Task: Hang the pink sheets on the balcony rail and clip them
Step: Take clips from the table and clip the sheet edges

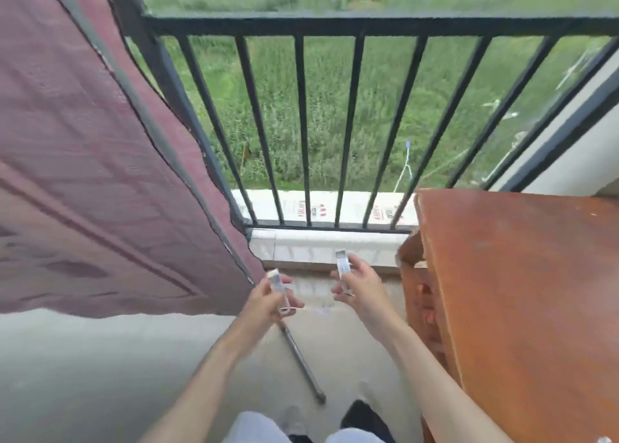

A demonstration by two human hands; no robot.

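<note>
A dusky pink sheet (100,181) hangs over the left side rail of the balcony and drapes down almost to the floor. The front black rail (368,25) with its vertical bars is bare. My left hand (268,297) grips a clear plastic clip (277,283) low over the floor, just right of the sheet's lower corner. My right hand (360,287) holds a second clear clip (342,264) upright, a hand's width to the right. Both hands are well below the rail.
A reddish-brown wooden table (519,292) fills the right side, close to my right arm. A grey metal rod (303,364) lies on the concrete floor between my arms. A low white ledge (328,243) runs under the bars; grass lies far below.
</note>
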